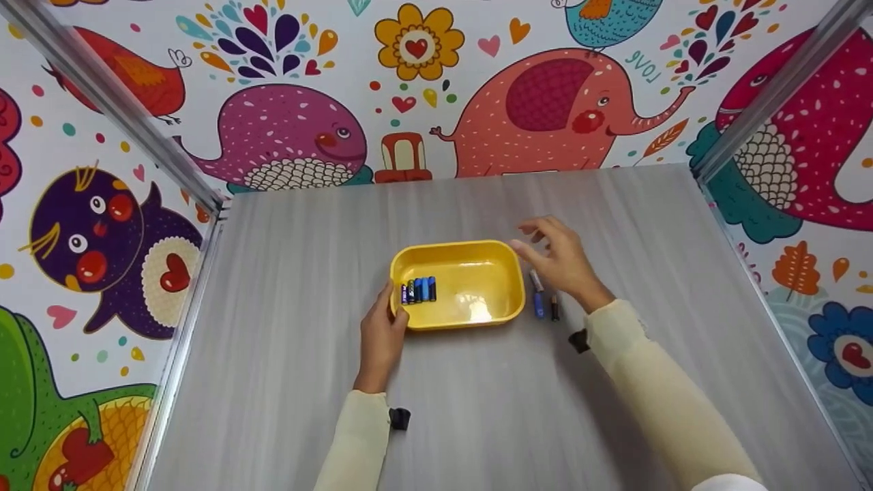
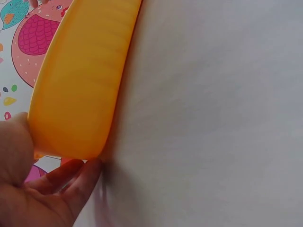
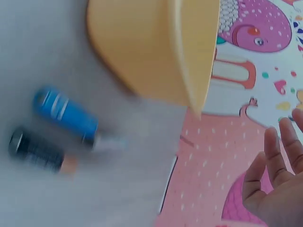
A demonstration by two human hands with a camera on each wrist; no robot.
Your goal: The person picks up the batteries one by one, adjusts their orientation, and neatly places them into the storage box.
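A yellow plastic tub (image 1: pixel 470 322) sits on the table. My left hand (image 1: pixel 382 334) holds its left end, thumb at the rim and fingers against the outer wall in the left wrist view. Several batteries (image 1: pixel 419 290) stand side by side in a row inside the tub's left end. Above the table, just off the tub's right rim, my right hand (image 1: pixel 560 259) hovers with loosely bent fingers and nothing in them. Below it lie a blue battery (image 3: pixel 66 113), a black battery with a copper-coloured end (image 3: pixel 38 150), and a pale one (image 3: pixel 110 143), blurred in the right wrist view.
The grey wood-look table (image 1: pixel 286 327) is edged by metal rails (image 1: pixel 181 341). Behind and at both sides stand panels printed with cartoon animals (image 1: pixel 532 123). Dark wrist devices (image 1: pixel 400 419) show at both sleeves.
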